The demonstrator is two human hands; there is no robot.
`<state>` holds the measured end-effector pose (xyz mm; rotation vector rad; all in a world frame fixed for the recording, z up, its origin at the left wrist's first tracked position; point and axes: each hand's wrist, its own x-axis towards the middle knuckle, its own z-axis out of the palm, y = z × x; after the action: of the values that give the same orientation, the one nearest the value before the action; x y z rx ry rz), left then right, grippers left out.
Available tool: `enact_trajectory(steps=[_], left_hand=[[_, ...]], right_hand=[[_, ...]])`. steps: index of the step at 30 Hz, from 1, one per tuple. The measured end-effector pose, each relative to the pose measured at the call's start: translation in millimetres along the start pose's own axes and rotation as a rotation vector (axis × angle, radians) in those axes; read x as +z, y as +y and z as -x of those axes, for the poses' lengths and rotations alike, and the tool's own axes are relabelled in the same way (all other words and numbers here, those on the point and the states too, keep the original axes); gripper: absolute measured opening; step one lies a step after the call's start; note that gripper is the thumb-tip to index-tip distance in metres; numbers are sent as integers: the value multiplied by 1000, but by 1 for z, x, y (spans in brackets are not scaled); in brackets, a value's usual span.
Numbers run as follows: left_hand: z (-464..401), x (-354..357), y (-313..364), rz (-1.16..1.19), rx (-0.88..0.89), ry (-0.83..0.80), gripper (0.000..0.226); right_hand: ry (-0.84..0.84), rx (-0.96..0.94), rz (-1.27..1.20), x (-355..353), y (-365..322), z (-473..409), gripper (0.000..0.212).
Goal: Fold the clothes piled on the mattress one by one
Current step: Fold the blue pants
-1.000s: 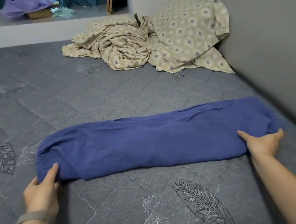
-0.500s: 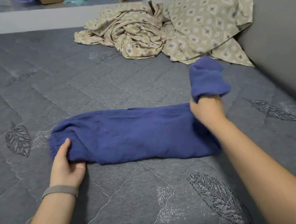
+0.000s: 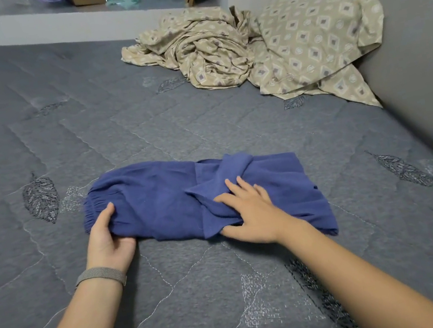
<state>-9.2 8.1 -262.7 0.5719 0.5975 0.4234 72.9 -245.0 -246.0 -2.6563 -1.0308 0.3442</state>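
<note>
Two hands [image 3: 108, 237] [image 3: 254, 211] on blue trousers [image 3: 159, 201], patterned heap [image 3: 262, 48] (crumpled) beyond

The single head view looks forward and down, close over the mattress [image 3: 146, 123].

Both bare forearms reach forward from the bottom of the view. The left hand [image 3: 107, 238] has its thumb up and its fingers curled under, in a pinching grip, with a grey band at its wrist. The right hand [image 3: 251, 212] lies flat, palm down, fingers spread and pointing forward-left.
</note>
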Motion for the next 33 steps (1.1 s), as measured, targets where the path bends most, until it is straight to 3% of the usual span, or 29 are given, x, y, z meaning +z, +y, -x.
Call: enact_trajectory(steps=[3, 4, 6, 7, 8, 10, 11, 13, 14, 16, 18, 20, 23, 24, 27, 29, 30, 32, 33], left_hand=[[-1, -1, -3, 10, 15, 22, 39], [-1, -1, -4, 14, 17, 24, 39], [-1, -2, -6, 27, 19, 25, 39], [-2, -3, -6, 33, 20, 28, 39], [-3, -4, -7, 36, 22, 29, 39], [-6, -5, -8, 25, 25, 35, 38], [-8, -5, -8, 14, 25, 38, 38], [-11, -7, -8, -3, 23, 55, 39], [-12, -8, -8, -5, 22, 60, 39], [-13, -9, -8, -4, 22, 62, 39], [-13, -10, -7, 0, 25, 63, 39], [-12, -10, -7, 9, 27, 59, 39], [-9, -9, -6, 15, 31, 48, 40], [-8, -9, -6, 21, 30, 40, 40], [-5, -8, -4, 43, 20, 11, 40], [-2, -7, -1, 53, 14, -7, 41], [-2, -6, -1, 54, 12, -11, 40], [-1, -4, -2, 41, 6, -12, 36], [0, -3, -2, 30, 5, -14, 34]], right_hand=[[-4, 12, -155, 12, -12, -12, 43], [94, 16, -257, 10, -15, -19, 43], [450, 94, -508, 4, -19, -31, 46], [592, 165, -581, 3, -17, -38, 55], [648, 234, -601, 3, -18, -43, 76], [455, 352, -427, 18, -19, -50, 113], [321, 369, -232, 27, -21, -50, 112], [226, 288, 33, 41, -28, -53, 77], [258, 241, 21, 43, -30, -54, 59], [349, 146, -217, 41, -32, -56, 38], [384, 7, -519, 30, -27, -50, 31], [278, -91, -639, 12, -20, -40, 29], [-9, -123, -566, -1, -15, -30, 22], [-21, -126, -634, -2, -14, -28, 22], [281, -62, -840, -10, -11, -26, 18], [523, 13, -624, -12, -1, -28, 46], [540, 42, -485, -9, 2, -27, 67], [282, 37, -251, 7, -2, -16, 98], [127, 14, -104, 21, -7, -7, 105]])
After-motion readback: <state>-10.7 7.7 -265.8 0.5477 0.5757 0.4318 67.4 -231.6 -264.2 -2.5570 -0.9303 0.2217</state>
